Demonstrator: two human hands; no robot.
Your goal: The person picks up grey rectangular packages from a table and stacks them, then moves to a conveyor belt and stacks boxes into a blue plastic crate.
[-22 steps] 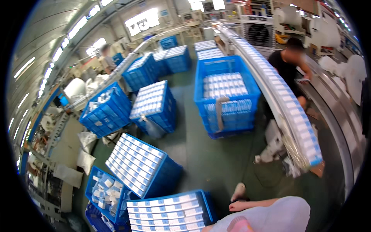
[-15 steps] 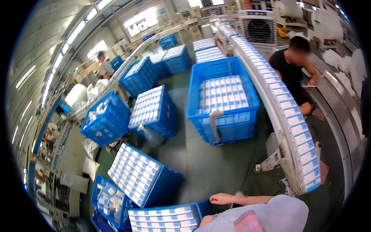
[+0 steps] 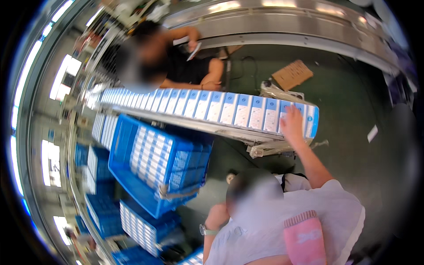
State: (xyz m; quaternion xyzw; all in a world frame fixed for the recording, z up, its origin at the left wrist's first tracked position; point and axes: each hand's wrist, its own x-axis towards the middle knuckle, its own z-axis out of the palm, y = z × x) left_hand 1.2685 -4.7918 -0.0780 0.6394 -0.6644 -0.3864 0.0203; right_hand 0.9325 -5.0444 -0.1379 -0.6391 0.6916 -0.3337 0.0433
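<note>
A row of white-and-blue cartons [image 3: 229, 108] stands packed side by side along the conveyor [image 3: 194, 125]. My right hand [image 3: 291, 122] reaches over the row's right end, its fingers lying spread on the cartons next to the blue-faced end carton [image 3: 312, 121]. No carton is visibly lifted. Lower and to the left, my left hand [image 3: 216, 216] is held close to my body, with a watch [image 3: 202, 229] at its wrist. Its fingers are partly covered by a blurred patch, so I cannot make out their pose or any held thing.
Across the conveyor, a person in black [image 3: 190, 66] holds a flat white thing [image 3: 194, 51]. A large blue crate [image 3: 187, 163] of cartons stands at the left, with several more crates beyond. A cardboard piece [image 3: 292, 75] lies on the floor. A steel rail [image 3: 282, 26] curves behind.
My view has swung right, bringing the conveyor's end before me. My right hand has gone from beside the near crate to the cartons on the conveyor.
</note>
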